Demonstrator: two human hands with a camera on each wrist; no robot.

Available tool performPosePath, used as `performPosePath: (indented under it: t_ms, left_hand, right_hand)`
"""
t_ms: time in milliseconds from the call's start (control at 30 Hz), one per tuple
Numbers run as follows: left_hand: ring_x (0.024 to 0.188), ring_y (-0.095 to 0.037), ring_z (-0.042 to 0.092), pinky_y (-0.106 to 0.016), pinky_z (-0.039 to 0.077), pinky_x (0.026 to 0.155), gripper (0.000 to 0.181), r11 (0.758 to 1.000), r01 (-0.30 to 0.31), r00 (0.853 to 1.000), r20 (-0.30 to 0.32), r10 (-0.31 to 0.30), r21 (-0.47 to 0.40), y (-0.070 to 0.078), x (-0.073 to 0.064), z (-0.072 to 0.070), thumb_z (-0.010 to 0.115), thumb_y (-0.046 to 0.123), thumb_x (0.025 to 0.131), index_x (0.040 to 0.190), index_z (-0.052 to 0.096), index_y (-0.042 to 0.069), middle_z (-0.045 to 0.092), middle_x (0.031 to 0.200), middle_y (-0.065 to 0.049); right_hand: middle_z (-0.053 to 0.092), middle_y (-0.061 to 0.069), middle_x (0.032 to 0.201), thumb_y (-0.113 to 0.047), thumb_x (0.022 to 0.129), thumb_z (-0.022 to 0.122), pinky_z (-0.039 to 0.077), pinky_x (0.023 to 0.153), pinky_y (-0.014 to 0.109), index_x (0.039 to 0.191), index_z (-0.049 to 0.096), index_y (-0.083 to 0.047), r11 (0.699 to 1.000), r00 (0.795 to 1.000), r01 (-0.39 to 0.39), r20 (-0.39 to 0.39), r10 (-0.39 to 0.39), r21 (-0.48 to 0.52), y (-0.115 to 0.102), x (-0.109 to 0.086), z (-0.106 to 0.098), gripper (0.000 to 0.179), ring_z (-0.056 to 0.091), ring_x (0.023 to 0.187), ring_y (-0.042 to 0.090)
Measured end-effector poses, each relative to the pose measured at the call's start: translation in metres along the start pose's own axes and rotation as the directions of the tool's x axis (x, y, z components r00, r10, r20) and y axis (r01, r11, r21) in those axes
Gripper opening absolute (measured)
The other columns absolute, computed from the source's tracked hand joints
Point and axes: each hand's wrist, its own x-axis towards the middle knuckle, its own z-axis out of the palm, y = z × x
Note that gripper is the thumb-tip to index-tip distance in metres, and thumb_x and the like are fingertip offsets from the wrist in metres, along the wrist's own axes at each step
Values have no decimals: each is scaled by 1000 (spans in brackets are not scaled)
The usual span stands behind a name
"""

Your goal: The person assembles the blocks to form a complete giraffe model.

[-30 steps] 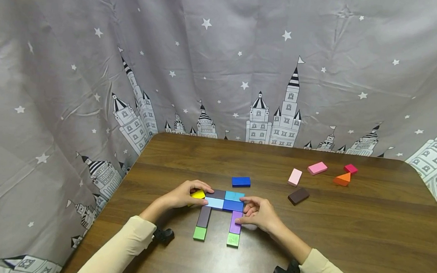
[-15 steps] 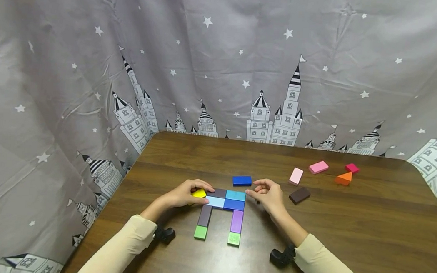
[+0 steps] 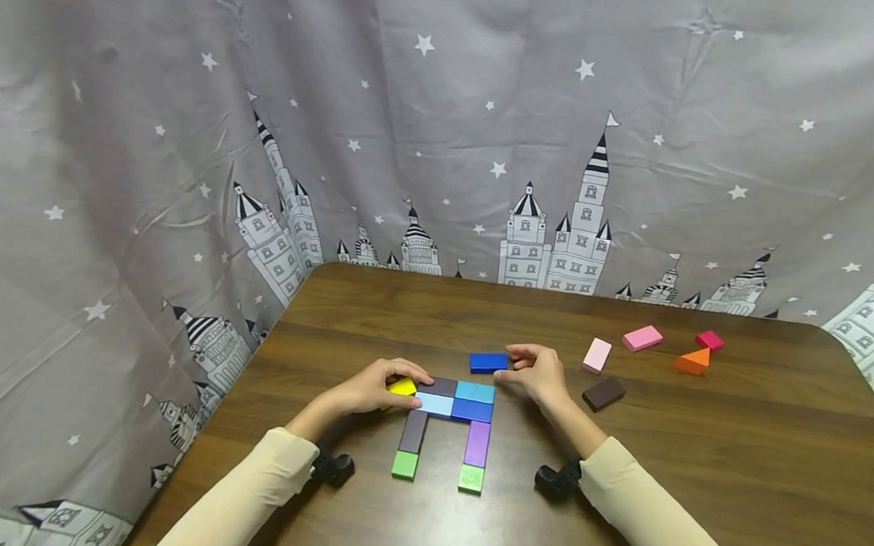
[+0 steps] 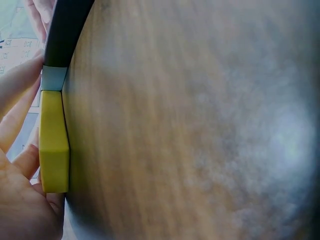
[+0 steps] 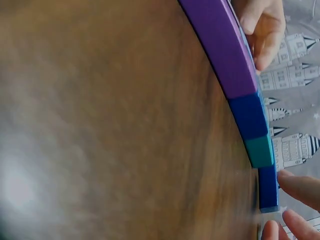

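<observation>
My left hand (image 3: 370,387) curves round a yellow block (image 3: 402,386) at the left end of a block figure. Its thumb tip rests by a light blue block (image 3: 435,404), its fingertips by a dark grey one (image 3: 441,387). A teal block (image 3: 475,391) and a blue block (image 3: 471,410) continue these two rows. Two legs extend toward me: a dark grey block (image 3: 413,432) and a purple block (image 3: 477,444), each ending in green. My right hand (image 3: 539,375) has thumb and fingers apart around the right end of a loose blue block (image 3: 487,362) beyond the figure.
Further right on the wooden table (image 3: 696,456) lie a dark brown block (image 3: 604,394), a light pink block (image 3: 596,355) and a pink block (image 3: 642,338). Beside them are an orange triangular block (image 3: 693,361) and a crimson block (image 3: 710,340). A grey castle-print curtain (image 3: 445,140) hangs behind.
My right hand has left the figure's right leg and moved away from me, up to the loose blue block. My left hand keeps its place at the yellow block.
</observation>
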Motion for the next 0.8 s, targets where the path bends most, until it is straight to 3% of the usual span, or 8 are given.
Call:
performPosePath:
  t_ms: [167, 433, 800]
  left_hand:
    - [120, -33, 54, -43, 46, 95, 34, 1000, -2, 1000, 2, 2, -13, 2, 0, 1, 76, 10, 89, 122, 70, 1, 65, 126, -13]
    - [120, -32, 54, -45, 45, 96, 34, 1000, -1, 1000, -1, 1, -4, 4, 1, 0, 76, 11, 89, 121, 70, 2, 65, 126, -12]
    - [119, -31, 55, -37, 46, 94, 34, 1000, 1, 1000, -4, -1, 1, 6, -1, 0, 76, 11, 89, 121, 70, 2, 65, 125, -12]
  right_hand:
    - [71, 17, 96, 4, 71, 87, 48, 68, 20, 110, 72, 8, 1000, 1000, -19, 24, 19, -11, 1, 6, 0, 42, 63, 87, 26]
    - [72, 15, 89, 8, 69, 86, 47, 67, 20, 103, 74, 7, 999, 1000, 12, 17, -11, -42, 1, 9, 1, 36, 61, 77, 16]
    - [71, 10, 82, 2, 69, 88, 48, 65, 21, 96, 75, 5, 996, 1000, 14, -2, -14, -87, 1, 9, 1, 30, 61, 73, 14]
